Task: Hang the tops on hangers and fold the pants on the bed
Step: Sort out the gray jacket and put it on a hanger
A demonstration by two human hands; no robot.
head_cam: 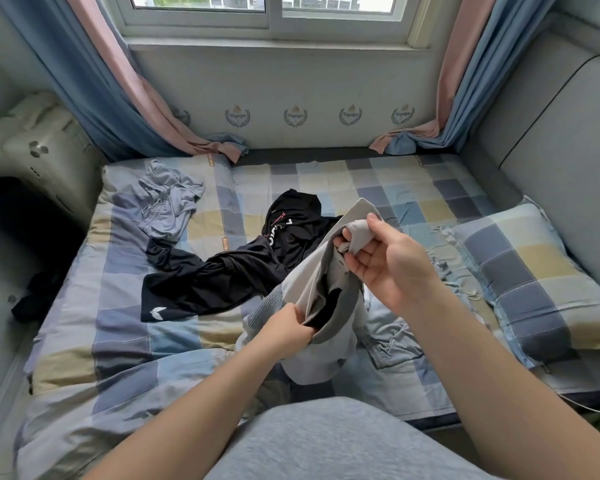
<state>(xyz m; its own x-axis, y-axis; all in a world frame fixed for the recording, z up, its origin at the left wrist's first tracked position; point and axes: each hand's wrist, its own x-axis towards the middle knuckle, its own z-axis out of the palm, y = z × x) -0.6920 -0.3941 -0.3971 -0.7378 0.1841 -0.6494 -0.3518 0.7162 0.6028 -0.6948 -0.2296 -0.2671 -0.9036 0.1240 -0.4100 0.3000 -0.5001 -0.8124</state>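
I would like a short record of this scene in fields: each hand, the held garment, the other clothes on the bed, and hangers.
left hand: grips the grey garment at its ribbed edge
right hand: pinches its upper end
grey garment: held above the bed
black garment: spread on mid-bed
blue-grey garment: crumpled, far left
hangers: none in view

The pale grey garment point(309, 285) you grip in your left hand point(284, 327) and right hand point(392, 261) is soft, matt knit cloth, with a coarsely ribbed hem band. At the middle of the bed point(378, 185), the black clothes point(222, 275) look thin and smooth, faintly sheeny, with flat white print. Near the far left corner, the blue-grey shorts point(168, 206) look light and silky. The checked pillow point(534, 282) at the right edge is matt woven cloth.
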